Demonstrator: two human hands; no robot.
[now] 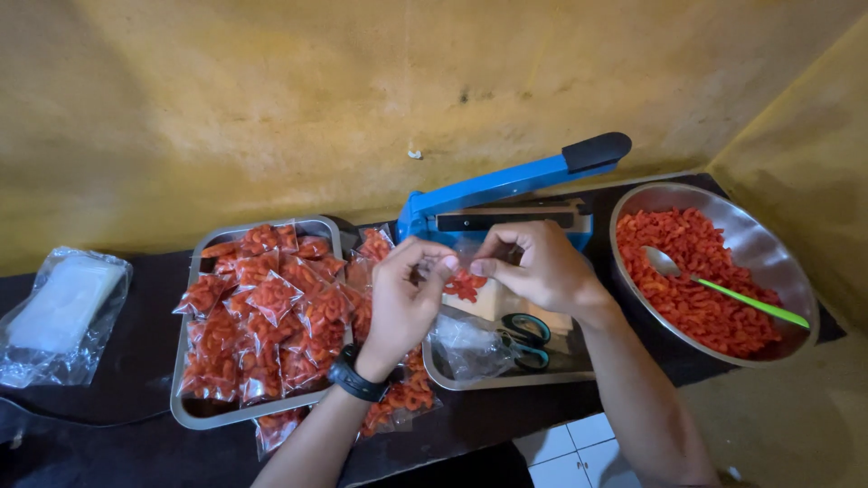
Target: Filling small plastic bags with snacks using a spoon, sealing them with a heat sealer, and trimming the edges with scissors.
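Pinching a small clear bag of red snacks (465,283) between both hands, left hand (402,303) and right hand (533,268) meeting just above a shallow steel tray (470,380). Fingers (440,268) of each hand closing tight on the bag's top edge, thumb against forefinger. Hanging mouth-up, long axis running roughly left to right between the two grips, red contents sagging below. Sitting right behind, a blue impulse sealer (506,192) with arm raised toward the right. Lying under the right hand, scissors (526,339) beside an empty plastic bag (466,348). Filling the left tray (185,416), many sealed packets (262,316). Holding loose snacks and a green-handled spoon (723,289), a steel bowl (768,239) at far right on the dark tabletop (136,434).
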